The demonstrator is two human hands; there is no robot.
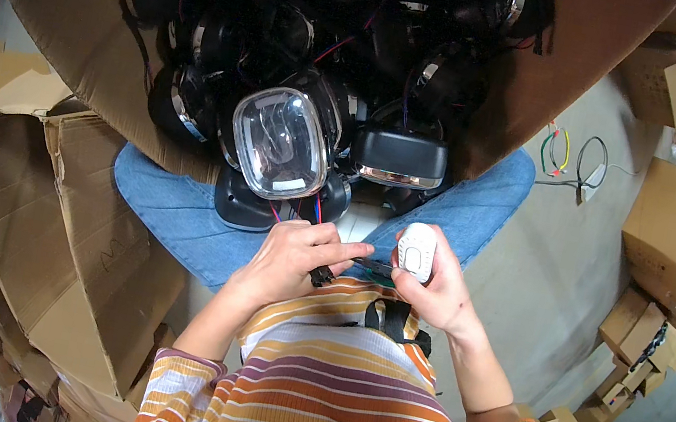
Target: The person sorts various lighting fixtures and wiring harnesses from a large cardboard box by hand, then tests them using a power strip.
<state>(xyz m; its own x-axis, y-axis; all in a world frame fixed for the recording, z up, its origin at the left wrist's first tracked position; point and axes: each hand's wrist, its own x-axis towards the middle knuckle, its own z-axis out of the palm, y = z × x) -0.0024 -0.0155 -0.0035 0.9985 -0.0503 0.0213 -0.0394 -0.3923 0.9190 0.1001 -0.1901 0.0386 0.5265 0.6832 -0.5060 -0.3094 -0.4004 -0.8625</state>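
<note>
My right hand (443, 293) is closed around a white oval device (416, 250) with a raised rounded-rectangle outline on its face. My left hand (286, 258) pinches a black cable (375, 266), which runs across to my right thumb. A dark, frayed-looking cable end (322, 276) hangs below the left fingers. Just beyond that hand a lamp (282, 144) with a clear squarish lens and black housing faces up, with red and blue wires (319, 208) trailing from it toward my left fingers. Whether these wires join the black cable is hidden.
A large open cardboard box (548, 94), full of black lamps with chrome trim (399, 157), tilts toward my lap between my jeans-covered legs (175, 214). Cardboard flaps (95, 231) stand at left. On the floor at right lie coloured cables (560, 155); boxes (671, 220) line the far right.
</note>
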